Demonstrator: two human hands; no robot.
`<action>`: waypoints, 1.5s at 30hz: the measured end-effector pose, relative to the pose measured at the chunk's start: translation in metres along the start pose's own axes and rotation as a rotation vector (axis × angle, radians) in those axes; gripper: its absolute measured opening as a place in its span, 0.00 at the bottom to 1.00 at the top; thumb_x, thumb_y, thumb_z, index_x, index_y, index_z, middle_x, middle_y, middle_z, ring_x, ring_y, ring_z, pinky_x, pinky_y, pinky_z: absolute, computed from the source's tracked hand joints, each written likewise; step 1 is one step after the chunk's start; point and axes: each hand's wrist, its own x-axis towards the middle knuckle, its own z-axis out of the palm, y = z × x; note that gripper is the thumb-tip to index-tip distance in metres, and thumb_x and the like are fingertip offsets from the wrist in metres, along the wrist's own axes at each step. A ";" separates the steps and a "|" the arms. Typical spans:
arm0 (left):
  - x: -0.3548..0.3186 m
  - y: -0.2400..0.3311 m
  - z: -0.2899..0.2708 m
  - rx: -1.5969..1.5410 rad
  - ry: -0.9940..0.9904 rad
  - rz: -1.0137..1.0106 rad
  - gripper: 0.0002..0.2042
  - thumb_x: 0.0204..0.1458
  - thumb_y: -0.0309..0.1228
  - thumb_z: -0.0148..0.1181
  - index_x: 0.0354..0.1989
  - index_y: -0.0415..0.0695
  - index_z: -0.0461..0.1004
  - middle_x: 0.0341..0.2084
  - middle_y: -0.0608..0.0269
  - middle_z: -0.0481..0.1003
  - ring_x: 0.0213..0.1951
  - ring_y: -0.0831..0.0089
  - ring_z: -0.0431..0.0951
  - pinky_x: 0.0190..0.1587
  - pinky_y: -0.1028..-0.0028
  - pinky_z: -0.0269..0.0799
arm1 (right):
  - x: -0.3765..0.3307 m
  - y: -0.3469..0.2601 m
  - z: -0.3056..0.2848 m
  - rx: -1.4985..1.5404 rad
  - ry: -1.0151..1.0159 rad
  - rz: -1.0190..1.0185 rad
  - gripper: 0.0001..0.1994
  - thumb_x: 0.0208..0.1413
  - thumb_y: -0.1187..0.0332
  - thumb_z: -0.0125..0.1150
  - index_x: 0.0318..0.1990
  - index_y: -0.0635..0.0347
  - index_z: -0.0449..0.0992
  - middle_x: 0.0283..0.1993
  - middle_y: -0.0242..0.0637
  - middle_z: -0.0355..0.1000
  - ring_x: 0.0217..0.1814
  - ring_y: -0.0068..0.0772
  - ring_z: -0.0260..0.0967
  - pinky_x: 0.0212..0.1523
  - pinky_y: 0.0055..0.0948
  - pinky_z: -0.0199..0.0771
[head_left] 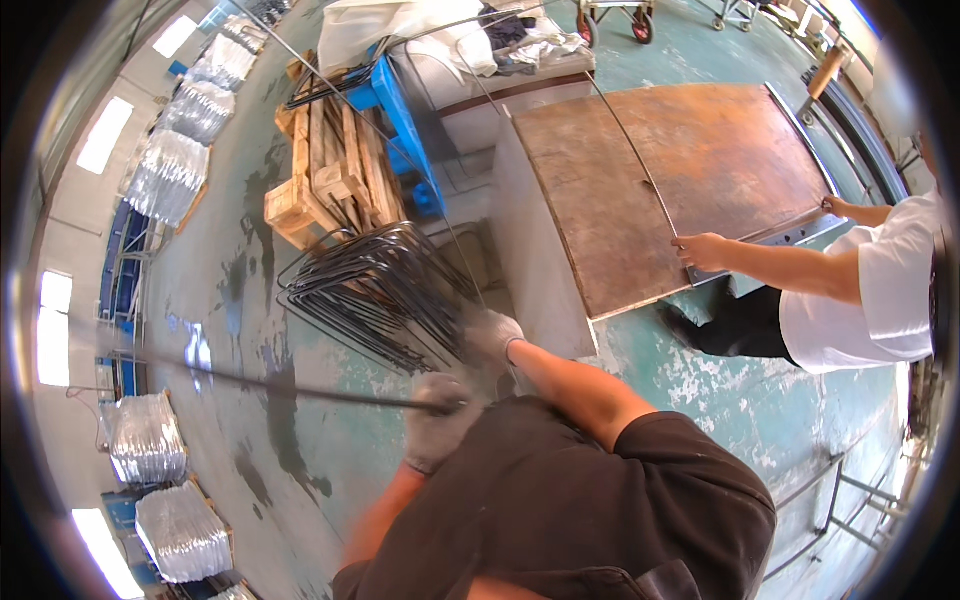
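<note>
Long thin steel rod (pixel 250 385) runs from far left across the green floor (pixel 720 390) into the gloved left hand (pixel 438 420), fist closed around its near end. Gloved right hand (pixel 492 335) just beyond, blurred, on the pile of bent wire frames (pixel 375 285); grip cannot tell. Wooden pallet (pixel 330 165) behind the pile. Right: a co-worker's hand (pixel 703 250) holds another rod (pixel 630 140) on a rusty bench top (pixel 700 160).

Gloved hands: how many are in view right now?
2. The left hand grips a long steel rod; the right hand reaches into the bent rebar pile. The co-worker's hand at the bench is bare.
</note>
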 end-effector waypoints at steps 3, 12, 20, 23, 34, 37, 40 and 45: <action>0.012 -0.012 0.009 -0.106 -0.249 -0.213 0.05 0.49 0.20 0.75 0.30 0.41 0.83 0.37 0.59 0.81 0.44 0.70 0.83 0.47 0.68 0.78 | -0.050 -0.064 -0.018 0.116 -0.085 -0.245 0.31 0.68 0.55 0.69 0.74 0.60 0.76 0.65 0.44 0.83 0.69 0.37 0.79 0.73 0.36 0.75; 0.036 -0.090 0.019 0.143 -0.662 -0.097 0.10 0.51 0.33 0.78 0.35 0.42 0.85 0.38 0.54 0.82 0.44 0.60 0.83 0.48 0.64 0.80 | -0.212 -0.209 -0.002 0.072 -0.456 -0.936 0.27 0.69 0.63 0.71 0.71 0.61 0.73 0.57 0.48 0.80 0.59 0.49 0.81 0.61 0.44 0.82; 0.037 -0.102 0.031 0.169 -0.852 -0.097 0.09 0.52 0.33 0.77 0.37 0.43 0.86 0.41 0.54 0.83 0.47 0.58 0.83 0.51 0.63 0.80 | -0.225 -0.201 -0.009 0.121 -0.320 -0.752 0.13 0.74 0.60 0.63 0.55 0.58 0.80 0.46 0.43 0.83 0.50 0.52 0.82 0.50 0.47 0.80; 0.036 -0.105 0.038 0.170 -0.900 -0.096 0.09 0.52 0.33 0.77 0.38 0.44 0.86 0.42 0.54 0.83 0.48 0.58 0.83 0.52 0.63 0.79 | -0.241 -0.193 -0.020 0.047 -0.297 -0.661 0.12 0.73 0.59 0.62 0.54 0.54 0.82 0.45 0.39 0.85 0.51 0.50 0.83 0.51 0.47 0.79; 0.005 -0.121 0.061 0.174 -0.936 -0.175 0.10 0.52 0.33 0.75 0.42 0.45 0.88 0.46 0.53 0.84 0.52 0.55 0.83 0.56 0.61 0.79 | -0.262 -0.156 -0.038 -0.037 -0.515 -0.734 0.12 0.76 0.55 0.60 0.53 0.51 0.82 0.37 0.39 0.83 0.43 0.48 0.84 0.47 0.44 0.77; -0.014 -0.117 0.061 0.146 -0.910 -0.418 0.10 0.52 0.34 0.74 0.42 0.47 0.88 0.47 0.53 0.83 0.53 0.53 0.83 0.56 0.59 0.79 | -0.263 -0.142 -0.037 -0.004 -0.562 -0.769 0.12 0.75 0.55 0.61 0.53 0.50 0.82 0.37 0.39 0.84 0.43 0.46 0.84 0.46 0.43 0.76; -0.028 -0.118 0.055 0.029 -0.902 -0.457 0.11 0.54 0.34 0.73 0.44 0.48 0.88 0.48 0.54 0.82 0.54 0.53 0.82 0.56 0.60 0.78 | -0.264 -0.137 -0.034 0.036 -0.588 -0.787 0.12 0.74 0.55 0.62 0.53 0.50 0.82 0.37 0.38 0.84 0.43 0.45 0.84 0.46 0.43 0.76; -0.050 -0.180 0.043 -0.183 -0.921 -0.278 0.12 0.61 0.39 0.66 0.43 0.44 0.85 0.45 0.57 0.81 0.51 0.59 0.81 0.55 0.62 0.78 | -0.273 -0.136 -0.016 0.014 -0.583 -0.792 0.13 0.75 0.54 0.63 0.53 0.51 0.82 0.36 0.37 0.83 0.41 0.44 0.83 0.45 0.44 0.76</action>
